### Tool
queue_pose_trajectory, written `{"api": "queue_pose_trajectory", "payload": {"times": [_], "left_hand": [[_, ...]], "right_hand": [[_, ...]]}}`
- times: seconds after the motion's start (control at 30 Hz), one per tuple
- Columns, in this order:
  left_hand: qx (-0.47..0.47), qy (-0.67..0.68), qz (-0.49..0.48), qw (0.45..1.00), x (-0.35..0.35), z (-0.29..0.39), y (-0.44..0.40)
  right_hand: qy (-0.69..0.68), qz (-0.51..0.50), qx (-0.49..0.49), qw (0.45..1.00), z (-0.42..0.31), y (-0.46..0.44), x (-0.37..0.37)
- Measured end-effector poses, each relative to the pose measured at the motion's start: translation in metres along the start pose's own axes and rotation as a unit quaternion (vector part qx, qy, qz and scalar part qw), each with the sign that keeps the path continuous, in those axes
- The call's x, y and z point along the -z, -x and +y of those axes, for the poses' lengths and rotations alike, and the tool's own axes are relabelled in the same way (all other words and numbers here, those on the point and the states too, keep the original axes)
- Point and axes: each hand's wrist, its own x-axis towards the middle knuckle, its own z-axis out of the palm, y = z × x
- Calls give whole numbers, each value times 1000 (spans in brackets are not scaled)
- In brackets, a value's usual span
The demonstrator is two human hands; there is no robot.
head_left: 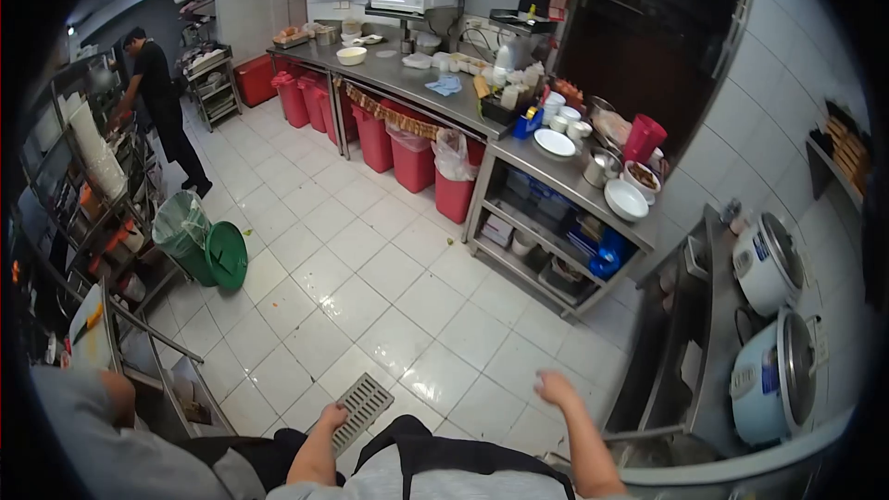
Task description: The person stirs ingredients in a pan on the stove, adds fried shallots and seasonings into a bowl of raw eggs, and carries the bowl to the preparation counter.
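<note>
My left hand [332,415] hangs low in front of my body, its fingers curled in. In view it overlaps the edge of a slotted floor drain grate [369,400]; nothing can be seen held in it. My right hand [555,388] is out to the right above the white tiles, loosely closed, with nothing visible in the fingers. A dark apron [403,433] over a grey shirt covers my front.
Another person in grey [88,431] stands close on my left. Further off, a person in black [159,97] works at a rack. A green bin [185,245] stands left; red bins [412,162] line the steel counter [310,57]. Rice cookers [764,380] sit right.
</note>
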Motion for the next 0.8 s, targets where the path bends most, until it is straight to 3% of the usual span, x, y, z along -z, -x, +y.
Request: {"api": "queue_pose_trajectory", "payload": {"times": [0.07, 0.13, 0.17, 0.23, 0.3, 0.33, 0.37, 0.4, 0.43, 0.47, 0.5, 0.53, 0.63, 0.7, 0.73, 0.8], "left_hand": [[43, 170, 52, 983, 17, 5, 18], [123, 128, 16, 984, 15, -41, -8], [173, 83, 59, 980, 8, -42, -3], [49, 35, 26, 998, 44, -24, -24], [-91, 2, -6, 996, 74, 36, -64], [-150, -15, -29, 988, 82, 57, -70], [-202, -31, -50, 978, 87, 74, -72], [-156, -55, -47, 985, 80, 91, -107], [-110, -80, -46, 990, 73, 108, -142], [35, -116, -28, 992, 62, 143, -213], [57, 71, 11, 996, 63, 175, -255], [15, 173, 17, 985, 70, 212, -290], [-93, 184, -2, 979, 111, 324, -369], [-72, 267, 23, 961, 131, 371, -394], [-66, 307, 37, 949, 143, 393, -408], [6, 271, 23, 962, 155, 398, -426]], "right_hand": [[-14, 41, 66, 997, -44, -95, 77], [-98, 95, 105, 985, -84, -156, 132], [-155, 117, 116, 974, -100, -180, 148], [-266, 136, 142, 944, -100, -228, 137], [-314, 50, 13, 948, -74, -260, 96], [-224, -31, -25, 974, -41, -276, 63], [-7, -102, 0, 995, -3, -286, 24], [82, -194, 33, 977, 48, -292, -24], [178, -396, 6, 901, 48, -297, -15], [119, -430, -25, 895, 55, -300, -13], [-24, -391, -158, 906, 29, -294, 28], [-167, -336, -287, 881, -6, -292, 80], [-102, -344, -285, 889, 24, -384, 96], [34, -318, -152, 935, 44, -486, 105], [79, -186, -24, 979, 60, -542, 93], [20, -137, 26, 990, -23, -641, 167]]}}
